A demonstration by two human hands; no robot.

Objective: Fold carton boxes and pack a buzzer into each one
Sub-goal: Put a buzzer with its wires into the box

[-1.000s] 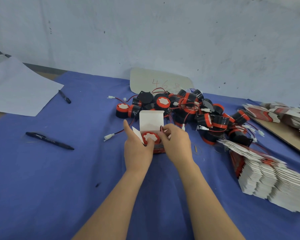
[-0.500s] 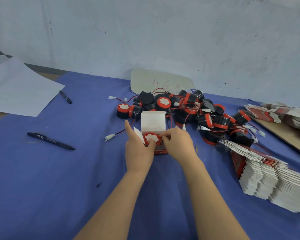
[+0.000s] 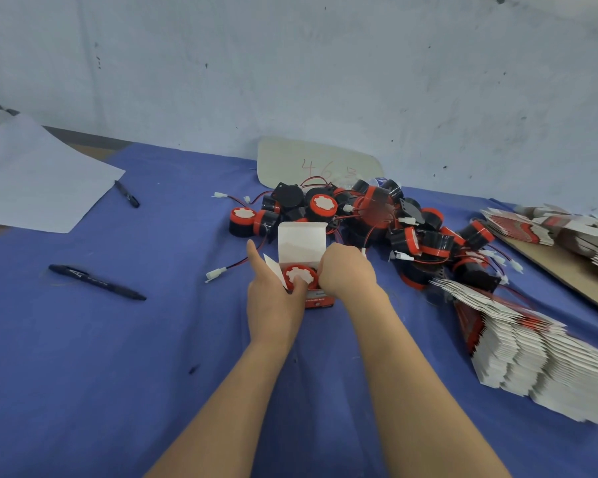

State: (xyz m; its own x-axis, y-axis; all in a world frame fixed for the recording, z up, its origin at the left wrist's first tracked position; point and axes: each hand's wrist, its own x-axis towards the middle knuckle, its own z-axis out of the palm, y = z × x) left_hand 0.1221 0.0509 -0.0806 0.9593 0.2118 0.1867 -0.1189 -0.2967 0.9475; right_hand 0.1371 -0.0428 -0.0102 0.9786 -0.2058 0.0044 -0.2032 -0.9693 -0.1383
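Note:
A small white and red carton box [image 3: 302, 241] stands on the blue cloth with its top lid flap upright. A red and white buzzer [image 3: 299, 274] sits inside its open mouth. My left hand [image 3: 273, 301] grips the box's left side, thumb pressing on the buzzer, index finger raised. My right hand [image 3: 346, 270] curls over the box's right side, fingers at the buzzer's edge. Behind lies a pile of black and red buzzers [image 3: 377, 215] with red wires. A fanned stack of flat cartons [image 3: 532, 350] lies at the right.
Two black pens [image 3: 97, 282] [image 3: 126, 193] lie on the blue cloth [image 3: 83, 374] at the left, near a white paper sheet [image 3: 32, 177]. A pale card with red numbers [image 3: 311, 163] leans on the wall. More flat cartons [image 3: 567, 229] rest on a brown board [image 3: 563, 270] at far right.
My right hand has slid left and down over the box's right side, covering more of the buzzer. The left hand keeps its grip, thumb now on the buzzer.

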